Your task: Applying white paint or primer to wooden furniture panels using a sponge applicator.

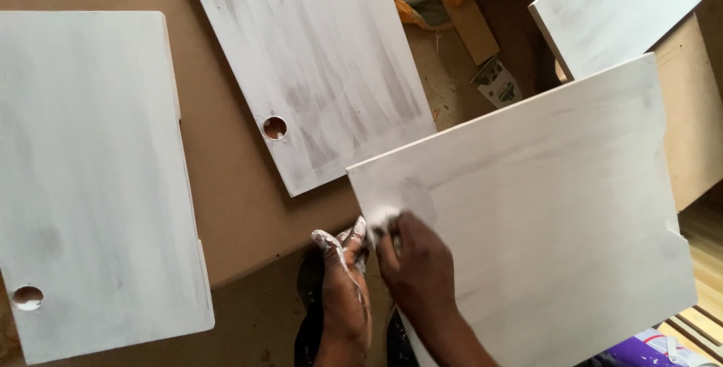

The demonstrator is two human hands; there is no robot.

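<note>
Head camera, looking straight down at a workbench covered in brown board (241, 209).

The person's right hand (418, 269) rests on the near left corner of a large white-coated panel (542, 216). Its fingers are curled shut and press a small pale pad or cloth (380, 220) flat against the panel; what the pad is made of cannot be told. The left hand (343, 284), streaked with white, sits just to the left of the right hand, its fingertips bent against the panel's near left edge, steadying it; whether it grips anything cannot be told.

From the fingers, the panel spreads away to the right and forward. Its long axis runs from the fingers toward the far right, tilted against the bench. The right hand is the nearer one to the panel's face; the left only meets its edge. Most of the white surface lies open and uncovered ahead and to the right of the fingers. The far right side has a small notch, and past it a wooden floor shows.

Ahead and left of the fingers lies a second white panel (316, 66) with two round holes, apart from the first by a narrow gap. Well to the left lies a third white panel (90, 179) with one hole. A fourth white panel (621, 9) sits far ahead to the right.
</note>
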